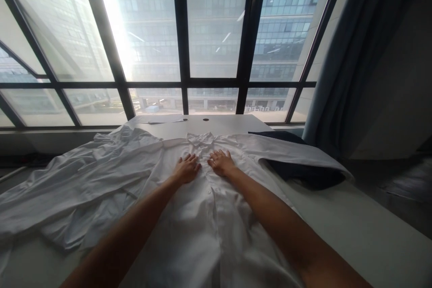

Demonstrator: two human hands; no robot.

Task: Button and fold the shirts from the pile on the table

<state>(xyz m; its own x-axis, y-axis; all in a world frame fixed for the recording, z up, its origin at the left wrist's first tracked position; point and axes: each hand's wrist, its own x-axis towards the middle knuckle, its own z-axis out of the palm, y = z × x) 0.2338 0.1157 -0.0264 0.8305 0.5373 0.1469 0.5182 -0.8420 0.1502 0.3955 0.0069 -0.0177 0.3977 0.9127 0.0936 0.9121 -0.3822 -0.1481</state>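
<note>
A white button-up shirt (202, 216) lies spread front-up on a white table (357, 229), its collar pointing away from me toward the window. My left hand (186, 168) rests flat on the shirt's chest just left of the button line, fingers apart. My right hand (221, 162) lies flat just right of the button line, close below the collar. Both hands press on the fabric and hold nothing. The shirt's right sleeve stretches out over a dark garment (303, 168).
Another crumpled white garment (77, 184) lies in a heap on the table's left side. Large dark-framed windows (216, 54) stand behind the table, and a blue-grey curtain (351, 67) hangs at the right. The table's right edge drops to the floor.
</note>
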